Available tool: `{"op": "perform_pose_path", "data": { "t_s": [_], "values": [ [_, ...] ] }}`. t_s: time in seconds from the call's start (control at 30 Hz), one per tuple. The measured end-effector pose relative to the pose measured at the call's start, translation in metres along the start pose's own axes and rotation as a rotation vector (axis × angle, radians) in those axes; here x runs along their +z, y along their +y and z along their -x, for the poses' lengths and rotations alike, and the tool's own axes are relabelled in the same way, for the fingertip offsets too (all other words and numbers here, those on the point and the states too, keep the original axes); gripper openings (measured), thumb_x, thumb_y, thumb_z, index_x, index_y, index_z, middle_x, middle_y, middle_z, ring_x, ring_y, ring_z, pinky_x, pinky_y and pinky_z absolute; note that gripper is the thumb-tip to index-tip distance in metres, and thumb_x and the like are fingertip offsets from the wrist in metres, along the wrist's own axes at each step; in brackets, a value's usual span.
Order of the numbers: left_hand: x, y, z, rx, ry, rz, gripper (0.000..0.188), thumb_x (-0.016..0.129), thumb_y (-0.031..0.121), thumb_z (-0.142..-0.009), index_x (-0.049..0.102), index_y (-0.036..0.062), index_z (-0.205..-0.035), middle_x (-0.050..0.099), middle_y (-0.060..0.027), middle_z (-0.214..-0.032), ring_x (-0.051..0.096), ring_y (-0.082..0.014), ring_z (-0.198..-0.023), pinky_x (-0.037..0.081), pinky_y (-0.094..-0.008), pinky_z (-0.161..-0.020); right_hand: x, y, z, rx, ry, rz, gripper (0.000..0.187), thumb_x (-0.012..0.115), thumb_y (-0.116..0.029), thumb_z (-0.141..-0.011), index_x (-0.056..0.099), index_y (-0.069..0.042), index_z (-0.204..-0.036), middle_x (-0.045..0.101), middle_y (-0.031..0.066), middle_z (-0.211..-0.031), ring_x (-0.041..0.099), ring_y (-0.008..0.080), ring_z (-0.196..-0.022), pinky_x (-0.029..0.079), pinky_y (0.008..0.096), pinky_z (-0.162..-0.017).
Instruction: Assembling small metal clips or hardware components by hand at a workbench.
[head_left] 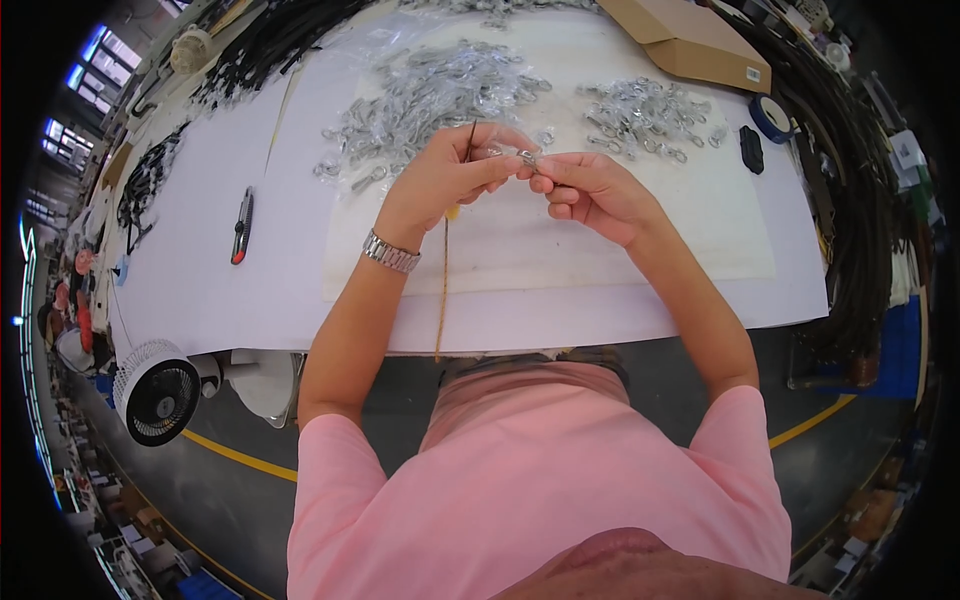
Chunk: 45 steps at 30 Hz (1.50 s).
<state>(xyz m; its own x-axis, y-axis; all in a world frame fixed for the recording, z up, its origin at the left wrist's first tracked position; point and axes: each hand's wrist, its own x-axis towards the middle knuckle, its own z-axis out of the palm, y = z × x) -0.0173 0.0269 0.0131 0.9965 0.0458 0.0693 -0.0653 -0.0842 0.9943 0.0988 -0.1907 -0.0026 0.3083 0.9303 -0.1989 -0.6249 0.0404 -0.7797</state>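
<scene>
Both my hands meet over the white-covered table point(290, 290). Between their fingertips is a small silvery metal clasp point(527, 157), with clear plastic film by it. My left hand point(460, 168) is closed, pinching the clasp from the left. A thin dark pointed tool point(471, 140) sticks up out of the same hand; its kind is hidden. Below that hand, a yellowish-brown cord point(443, 290) hangs down to the table's near edge. My right hand point(595, 192) pinches the clasp from the right, its other fingers curled. Just beyond lies a large heap of metal clasps in clear plastic point(450, 90).
A smaller clasp heap point(650, 115) lies to the right, near a cardboard box point(690, 45), a dark blue tape roll point(771, 118) and a black object point(751, 150). On the left are a box cutter point(242, 226), black straps point(270, 50) and a fan point(160, 395).
</scene>
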Motion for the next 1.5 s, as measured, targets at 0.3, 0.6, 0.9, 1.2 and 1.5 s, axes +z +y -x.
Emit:
{"op": "perform_pose_path", "data": {
  "t_s": [0.3,0.6,0.9,1.2,1.5],
  "values": [
    [-0.007,-0.01,-0.011,0.039,0.117,-0.167,0.039,0.052,0.02,-0.107,0.061,-0.0023,-0.138,0.073,-0.0067,-0.096,0.048,-0.0062,-0.07,0.042,-0.0218,-0.062,0.009,-0.003,-0.001,-0.299,0.233,0.407,0.029,0.066,-0.021,-0.102,0.072,0.006,-0.112,0.062,-0.0021,-0.079,0.048,0.0042,-0.062,0.045,0.0225,-0.061],
    [0.028,0.001,-0.004,-0.035,-0.101,0.01,0.031,0.05,0.018,-0.107,0.064,-0.0001,-0.128,0.071,-0.0044,-0.086,0.045,-0.0057,-0.065,0.039,-0.0213,-0.058,0.016,0.01,-0.008,-0.479,0.412,0.769,0.025,0.063,-0.018,-0.102,0.075,0.004,-0.106,0.068,0.0017,-0.075,0.055,0.0062,-0.059,0.047,0.0236,-0.056],
    [0.03,-0.016,-0.011,0.13,0.144,-0.232,0.028,0.051,0.016,-0.105,0.07,0.0029,-0.121,0.065,-0.0005,-0.075,0.045,-0.0036,-0.056,0.037,-0.0203,-0.053,0.011,0.016,-0.01,-0.465,0.342,0.439,0.027,0.058,-0.016,-0.106,0.07,0.005,-0.117,0.071,0.0057,-0.093,0.06,0.0085,-0.067,0.052,0.0231,-0.065],
    [0.008,-0.007,-0.009,-0.018,0.26,0.087,0.027,0.056,0.02,-0.105,0.073,0.0009,-0.114,0.064,0.0022,-0.071,0.042,-0.002,-0.052,0.031,-0.0197,-0.047,-0.009,-0.011,0.0,-0.301,0.507,0.667,0.028,0.067,-0.026,-0.101,0.068,-0.001,-0.114,0.069,0.0124,-0.126,0.069,0.0206,-0.1,0.057,0.0314,-0.079],
    [0.01,-0.009,-0.009,-0.003,0.295,-0.06,0.023,0.061,0.019,-0.102,0.075,0.0014,-0.107,0.065,0.0017,-0.073,0.043,-0.0021,-0.053,0.032,-0.0192,-0.048,-0.013,0.004,-0.034,-0.381,0.505,1.966,0.022,0.071,-0.019,-0.093,0.068,-0.003,-0.107,0.072,0.0063,-0.091,0.068,0.0171,-0.081,0.055,0.0344,-0.077]
  ]
}}
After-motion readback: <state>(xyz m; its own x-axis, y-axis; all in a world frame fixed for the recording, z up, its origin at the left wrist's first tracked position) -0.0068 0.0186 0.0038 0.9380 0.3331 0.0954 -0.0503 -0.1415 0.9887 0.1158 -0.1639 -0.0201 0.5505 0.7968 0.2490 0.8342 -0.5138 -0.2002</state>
